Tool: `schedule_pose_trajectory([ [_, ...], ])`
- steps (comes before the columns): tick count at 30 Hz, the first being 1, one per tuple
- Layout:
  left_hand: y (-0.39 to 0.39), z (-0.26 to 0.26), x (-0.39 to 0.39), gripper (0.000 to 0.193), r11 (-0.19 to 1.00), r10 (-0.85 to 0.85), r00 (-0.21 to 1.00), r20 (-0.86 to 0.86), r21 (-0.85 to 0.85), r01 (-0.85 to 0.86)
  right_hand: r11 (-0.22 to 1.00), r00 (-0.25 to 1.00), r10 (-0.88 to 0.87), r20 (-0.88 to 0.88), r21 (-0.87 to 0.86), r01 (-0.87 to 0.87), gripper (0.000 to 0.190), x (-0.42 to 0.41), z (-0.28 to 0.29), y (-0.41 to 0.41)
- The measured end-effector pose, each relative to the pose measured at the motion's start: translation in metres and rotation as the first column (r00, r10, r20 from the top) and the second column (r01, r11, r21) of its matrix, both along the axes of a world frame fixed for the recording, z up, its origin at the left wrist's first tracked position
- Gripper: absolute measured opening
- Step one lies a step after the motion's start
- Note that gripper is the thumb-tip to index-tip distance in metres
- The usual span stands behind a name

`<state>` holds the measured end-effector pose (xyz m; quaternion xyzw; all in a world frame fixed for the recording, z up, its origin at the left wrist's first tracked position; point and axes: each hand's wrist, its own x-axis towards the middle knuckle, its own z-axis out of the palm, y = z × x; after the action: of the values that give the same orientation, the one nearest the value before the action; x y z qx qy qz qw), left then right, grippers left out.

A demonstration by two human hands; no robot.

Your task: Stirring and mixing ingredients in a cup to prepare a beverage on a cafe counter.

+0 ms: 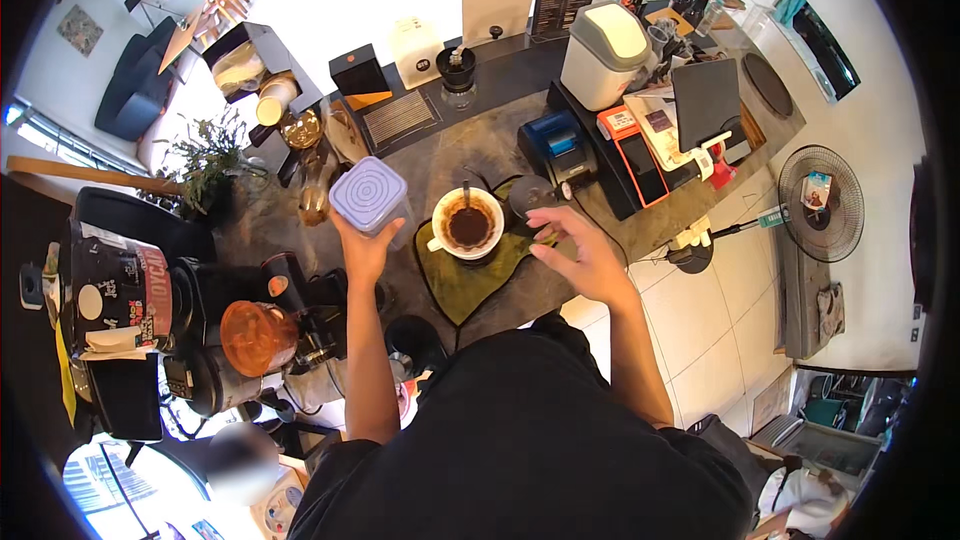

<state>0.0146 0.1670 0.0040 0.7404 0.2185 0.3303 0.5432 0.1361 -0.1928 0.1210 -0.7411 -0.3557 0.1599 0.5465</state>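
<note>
My left hand [365, 247] grips a clear plastic container with a purple lid [368, 193], held upright left of the cup. A white cup [436, 244] with dark brown contents stands on a green leaf-shaped mat [459, 297], and a spoon handle [466, 193] sticks up out of it. Brown residue streaks the cup's inner wall. To the right of the cup, my right hand [574, 255] has its fingers apart and holds nothing. Just beyond its fingertips is a dark round object [532, 196] at the mat's upper edge.
Coffee machines and an orange hopper [258, 337] crowd the left side. A blue-black printer [556, 145], a card terminal [637, 157] and a tablet [706, 105] occupy the right. Behind are a drip tray [400, 122], a black dripper [456, 69] and a lidded bin [606, 52].
</note>
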Motion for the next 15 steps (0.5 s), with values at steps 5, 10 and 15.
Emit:
schedule_pose_trajectory([
  [5,-0.004,-0.010,0.006,0.113,0.996,0.072,0.988,-0.137,0.054,-0.065,0.995,0.987,0.095,-0.133,-0.001,-0.096,0.047,0.024,-0.010,-0.013],
  [10,0.005,-0.032,0.007,0.115,0.997,0.068,0.996,-0.057,-0.025,-0.070,0.975,0.969,0.214,-0.126,-0.023,-0.219,0.041,0.056,-0.004,-0.016],
  [15,0.004,-0.051,0.006,0.112,0.994,0.068,0.995,-0.076,-0.086,-0.075,0.907,0.899,0.410,-0.152,-0.041,-0.420,0.042,0.088,-0.003,-0.009],
])
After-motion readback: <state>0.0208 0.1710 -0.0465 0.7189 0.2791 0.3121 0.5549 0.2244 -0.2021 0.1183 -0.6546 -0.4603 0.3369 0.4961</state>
